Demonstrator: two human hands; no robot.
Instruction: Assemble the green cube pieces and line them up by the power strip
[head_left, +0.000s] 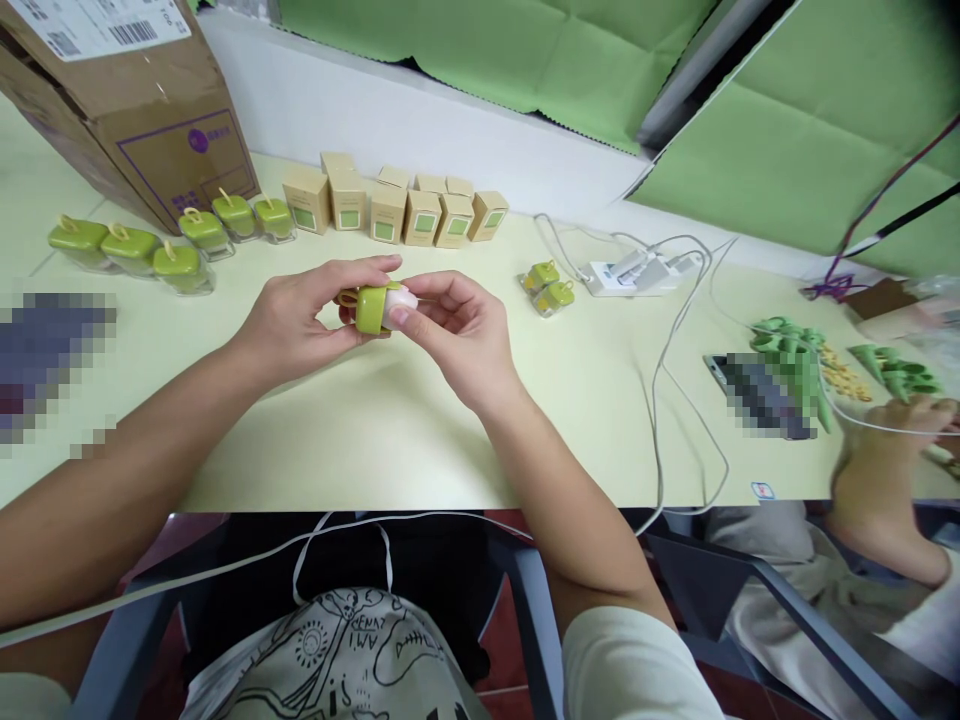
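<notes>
a: what did the hands have, there in the middle of the frame?

b: the left hand (296,318) was closed around a small green-capped container (370,309), its fingers curled over the top. the right hand (457,335) was pinching a pale pink piece (400,306) at the container's other end, so both hands were gripping it, just above the pale yellow table (352,440).

a: and the other containers?

b: a row of green-lidded jars (206,233) stood at the left of the frame, each with a yellow loop on top. their lower parts looked clear with a green tint, but i couldn't tell what was inside.

a: anything boxed?

b: yes, a tight cluster of small kraft boxes (349,203) with green labels stood upright to their right, along the back of the table, some with others behind them. whether they were filled, i couldn't tell. a large cardboard carton (135,110) lay tilted at the upper left, just behind the jars.

a: what was over on the right?

b: two more small green-lidded pieces (547,290) sat close together beside a white power strip (619,279), with cables trailing from it. further right lay heaps of green cone-shaped parts (894,370), and another person's hand (900,440), blurred at the frame's edge, was near them, well apart from the two hands in the middle.
</notes>
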